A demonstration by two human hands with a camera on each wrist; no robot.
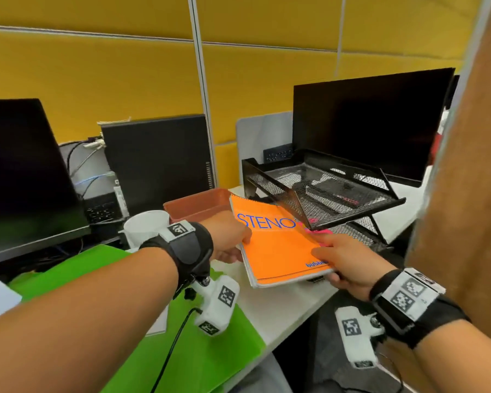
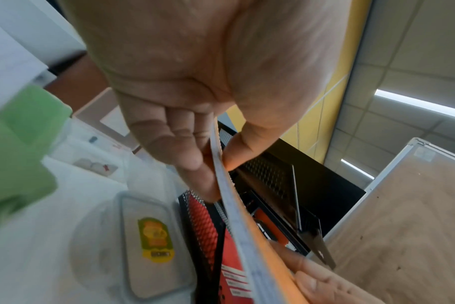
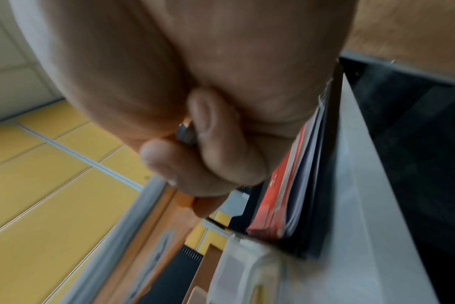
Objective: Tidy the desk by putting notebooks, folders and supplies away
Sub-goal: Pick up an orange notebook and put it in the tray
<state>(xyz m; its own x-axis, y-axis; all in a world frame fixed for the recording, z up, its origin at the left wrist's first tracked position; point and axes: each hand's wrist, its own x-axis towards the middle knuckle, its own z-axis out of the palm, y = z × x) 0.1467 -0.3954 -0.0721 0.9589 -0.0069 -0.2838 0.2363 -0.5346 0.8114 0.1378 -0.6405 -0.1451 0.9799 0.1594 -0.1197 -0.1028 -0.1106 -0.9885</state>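
An orange spiral notebook (image 1: 278, 245) marked STENO is held above the desk, its far corner under the upper tier of a black mesh paper tray (image 1: 323, 188). My left hand (image 1: 233, 239) pinches its left edge, thumb on top and fingers beneath; the left wrist view shows the notebook's page edge (image 2: 229, 197) between thumb and fingers. My right hand (image 1: 343, 259) grips the near right corner, fingers on the cover and thumb under. In the right wrist view the curled fingers (image 3: 190, 164) clamp the orange notebook (image 3: 169, 218). A red folder (image 2: 231, 255) lies in the tray's lower tier.
A brown plastic tray (image 1: 199, 204) and a white cup (image 1: 146, 225) stand left of the notebook. Green folders (image 1: 199, 344) lie at the desk's front. A clear lidded box (image 2: 148, 246) sits under the notebook. Two monitors (image 1: 372, 120), a black computer case (image 1: 159, 163) and a wooden partition (image 1: 471, 165) bound the space.
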